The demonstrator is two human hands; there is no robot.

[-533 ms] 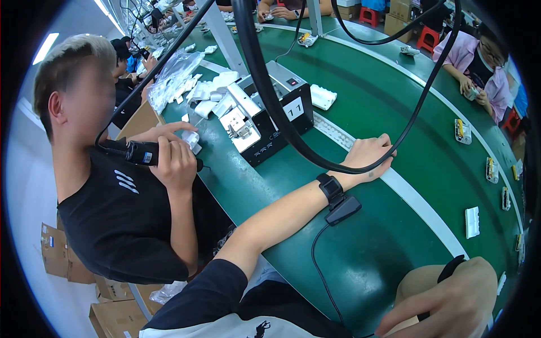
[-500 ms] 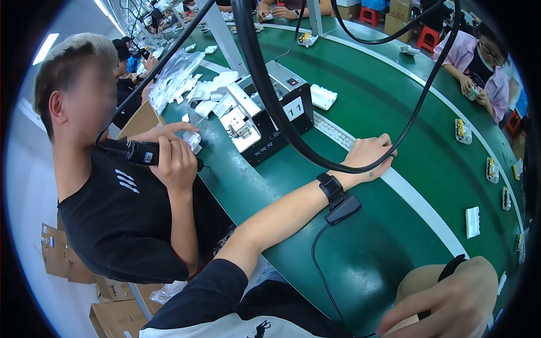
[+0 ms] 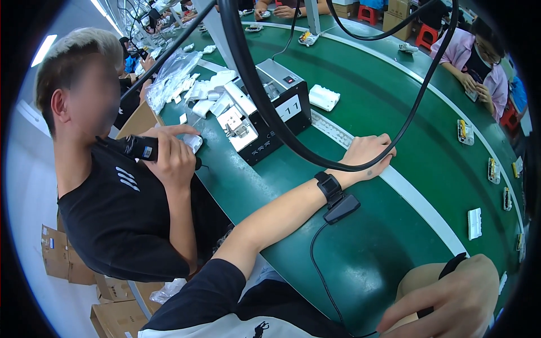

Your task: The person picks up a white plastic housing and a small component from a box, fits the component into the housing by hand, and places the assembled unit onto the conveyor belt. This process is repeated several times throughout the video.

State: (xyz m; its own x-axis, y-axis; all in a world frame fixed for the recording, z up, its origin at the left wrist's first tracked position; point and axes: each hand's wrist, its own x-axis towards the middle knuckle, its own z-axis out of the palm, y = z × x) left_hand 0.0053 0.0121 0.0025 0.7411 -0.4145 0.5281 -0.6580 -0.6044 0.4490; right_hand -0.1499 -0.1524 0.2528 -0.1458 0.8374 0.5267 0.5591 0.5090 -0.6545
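My left hand [image 3: 369, 158] lies palm down on the white strip [image 3: 414, 200] edging the green table. Its fingers are curled, and nothing shows in them. A loop of thick black cable [image 3: 259, 84] hangs in front of it. On that wrist sits a black strap with a black box [image 3: 342, 208], whose thin cord trails down the table. Close up at the lower right is my right hand [image 3: 451, 301], empty, its fingers bent and apart. A black band [image 3: 452, 263] and bare skin show behind it; what that skin belongs to, I cannot tell.
At my left a person holds a black corded cylindrical tool [image 3: 141, 149] and a white part [image 3: 194, 142]. Beyond stands a black-and-silver bench machine [image 3: 270, 112] beside piled white plastic parts [image 3: 211, 90]. White casings [image 3: 474, 223] lie across the green surface. Another person [image 3: 479, 73] works at the far right.
The person at left has shifted the black tool and hand slightly. The far-right person's hands have moved a little. My own hands stay where they were; the view has tilted slightly.
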